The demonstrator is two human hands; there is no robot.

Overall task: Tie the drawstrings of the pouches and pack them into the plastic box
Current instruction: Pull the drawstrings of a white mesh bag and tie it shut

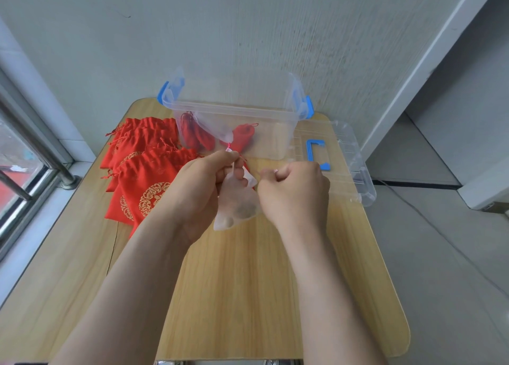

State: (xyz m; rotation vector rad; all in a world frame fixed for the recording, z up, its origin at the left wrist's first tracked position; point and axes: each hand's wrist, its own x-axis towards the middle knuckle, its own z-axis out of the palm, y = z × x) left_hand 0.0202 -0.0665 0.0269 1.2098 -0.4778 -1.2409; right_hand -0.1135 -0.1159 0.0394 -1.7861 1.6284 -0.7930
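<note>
Above the counter point(248, 295), left hand point(202, 184) and right hand point(298, 192) pinch strings point(229, 145) to tie a pouch point(237, 207) near the box point(234, 108).

Two bare hands, the left hand point(197, 185), the right hand point(298, 196), bare wrists and forearms

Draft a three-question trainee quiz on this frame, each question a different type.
1. True or false: the plastic box already holds red pouches.
2. The lid lies: A) on the box; B) on the table, right of the box; C) inside the box.
3. Fill in: the left hand and right hand hold between them a sheer white ____.
Key: 1 true; 2 B; 3 pouch.
</note>
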